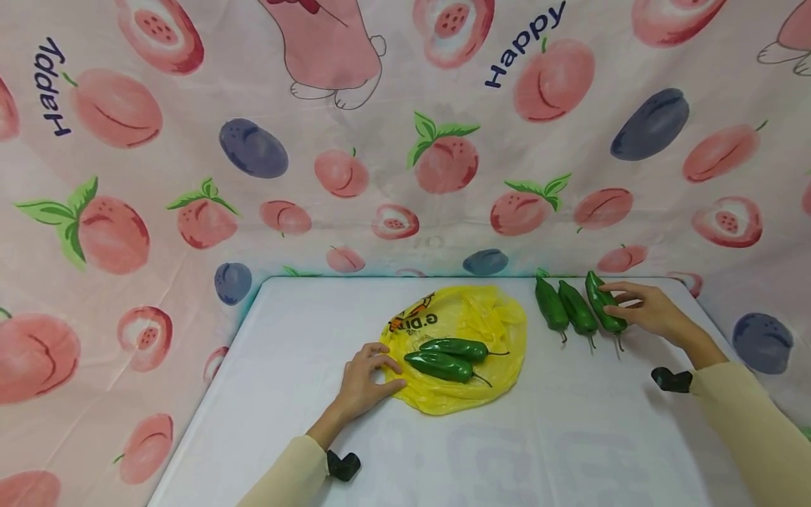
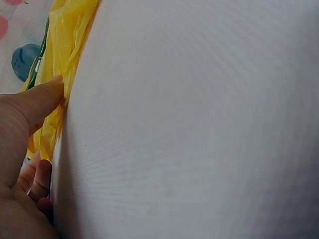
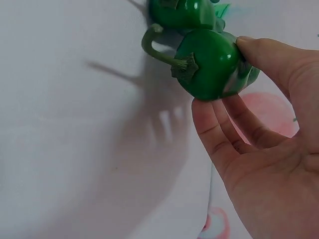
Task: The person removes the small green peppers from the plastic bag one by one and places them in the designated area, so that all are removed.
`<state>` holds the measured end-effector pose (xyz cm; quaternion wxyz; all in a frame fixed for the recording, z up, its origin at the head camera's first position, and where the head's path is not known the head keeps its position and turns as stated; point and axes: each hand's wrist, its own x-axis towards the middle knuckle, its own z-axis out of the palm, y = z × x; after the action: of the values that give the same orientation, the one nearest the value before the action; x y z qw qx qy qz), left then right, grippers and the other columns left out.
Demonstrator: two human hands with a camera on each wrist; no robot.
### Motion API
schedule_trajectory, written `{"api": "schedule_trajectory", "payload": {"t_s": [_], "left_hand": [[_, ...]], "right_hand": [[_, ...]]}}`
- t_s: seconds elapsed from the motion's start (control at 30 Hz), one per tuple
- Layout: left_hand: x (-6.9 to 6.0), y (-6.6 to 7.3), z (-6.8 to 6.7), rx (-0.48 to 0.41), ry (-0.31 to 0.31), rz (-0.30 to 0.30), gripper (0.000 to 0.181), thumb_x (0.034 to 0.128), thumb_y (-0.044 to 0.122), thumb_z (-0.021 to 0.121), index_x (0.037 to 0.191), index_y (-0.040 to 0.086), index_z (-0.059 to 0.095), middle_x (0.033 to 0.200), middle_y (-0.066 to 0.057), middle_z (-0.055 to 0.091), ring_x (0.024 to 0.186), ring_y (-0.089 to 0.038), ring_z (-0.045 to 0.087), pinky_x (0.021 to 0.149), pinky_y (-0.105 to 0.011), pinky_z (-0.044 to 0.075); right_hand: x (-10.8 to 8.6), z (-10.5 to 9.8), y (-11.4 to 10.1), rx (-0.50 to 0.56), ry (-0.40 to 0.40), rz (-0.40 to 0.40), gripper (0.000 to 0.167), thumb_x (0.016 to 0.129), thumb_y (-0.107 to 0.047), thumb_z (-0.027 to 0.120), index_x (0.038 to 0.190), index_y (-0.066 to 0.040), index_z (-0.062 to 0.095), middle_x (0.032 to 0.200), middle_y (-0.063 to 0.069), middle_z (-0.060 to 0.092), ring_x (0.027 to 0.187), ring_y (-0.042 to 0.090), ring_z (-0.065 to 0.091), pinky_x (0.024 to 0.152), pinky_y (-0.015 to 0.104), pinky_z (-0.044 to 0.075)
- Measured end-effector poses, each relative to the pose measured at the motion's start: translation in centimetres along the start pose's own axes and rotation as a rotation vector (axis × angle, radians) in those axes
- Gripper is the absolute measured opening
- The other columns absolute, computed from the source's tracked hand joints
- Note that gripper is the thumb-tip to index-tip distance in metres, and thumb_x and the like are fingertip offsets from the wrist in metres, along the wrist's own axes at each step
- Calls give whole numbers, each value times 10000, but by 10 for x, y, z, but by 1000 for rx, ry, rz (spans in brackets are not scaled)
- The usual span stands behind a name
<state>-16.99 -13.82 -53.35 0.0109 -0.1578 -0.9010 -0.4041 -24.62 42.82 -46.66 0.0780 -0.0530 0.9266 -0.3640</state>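
A yellow plastic bag (image 1: 494, 384) lies flat on the white table, with two green chili peppers (image 1: 437, 366) on top of it. At the bag's left edge, my left hand (image 1: 367, 380) holds the rim; in the left wrist view the yellow plastic (image 2: 70, 35) passes between thumb and fingers. Farther right, my right hand (image 1: 652, 308) grips the rightmost of three green peppers, a glossy chili pepper (image 1: 602, 303). The right wrist view shows this pepper (image 3: 212, 64) between thumb and fingertips, its curved stem facing the camera. Beside it are the middle pepper (image 1: 576, 308) and the left pepper (image 1: 551, 304).
The white table (image 1: 285, 317) ends at a back edge, against a hanging pink cloth (image 1: 380, 127) printed with fruit. A black wrist strap piece (image 1: 343, 465) shows at the left cuff, and a similar black piece (image 1: 671, 380) at the right.
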Motion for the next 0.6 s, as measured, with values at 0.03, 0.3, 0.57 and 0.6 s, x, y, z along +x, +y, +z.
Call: {"api": "schedule_trajectory", "payload": {"t_s": [0.03, 0.3, 0.57, 0.6], "left_hand": [[0, 0, 0, 1, 3, 4, 163, 832, 293, 874, 912, 218, 753, 1296, -61, 571, 1214, -287, 529, 939, -511, 300], [0, 2, 0, 4, 9, -10, 166, 829, 294, 875, 920, 222, 756, 1305, -52, 569, 1236, -293, 520, 957, -507, 299], [-1, 1, 0, 3, 22, 14, 166, 828, 291, 875, 910, 209, 757, 1291, -65, 576, 1197, -300, 536, 939, -520, 304], [-1, 1, 0, 3, 21, 15, 166, 828, 291, 875, 911, 209, 757, 1291, -65, 576, 1194, -301, 536, 940, -521, 302]], "right_hand": [[1, 1, 1, 1, -5, 5, 629, 990, -380, 691, 1494, -58, 495, 1415, 330, 482, 1194, 538, 538, 809, 434, 572], [3, 3, 6, 15, -23, 13, 621, 1002, -351, 681, 1493, -29, 479, 1379, 364, 492, 1220, 538, 512, 802, 401, 573], [7, 7, 10, 26, -30, 6, 598, 1004, -311, 686, 1482, -12, 488, 1365, 379, 508, 1229, 511, 511, 748, 325, 572], [7, 7, 11, 27, -37, 3, 598, 1006, -304, 683, 1486, -9, 483, 1371, 382, 502, 1236, 512, 506, 748, 321, 570]]}}
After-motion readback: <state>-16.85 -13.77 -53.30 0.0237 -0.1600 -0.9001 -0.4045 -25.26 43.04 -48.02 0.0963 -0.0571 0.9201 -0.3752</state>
